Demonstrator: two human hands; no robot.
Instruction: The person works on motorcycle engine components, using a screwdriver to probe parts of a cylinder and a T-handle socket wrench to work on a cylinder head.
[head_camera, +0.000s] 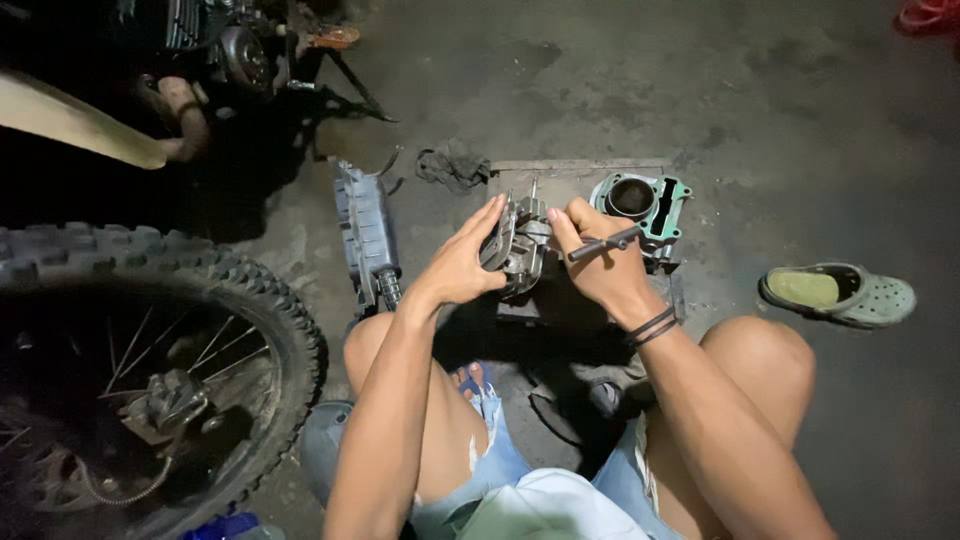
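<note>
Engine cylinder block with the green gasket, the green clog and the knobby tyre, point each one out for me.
Cylinder block (641, 205): head view, on its finned body beside the bore.
Green clog (872, 298): head view, on its toe cap.
Knobby tyre (255, 295): head view, on the tread at its upper right.
</note>
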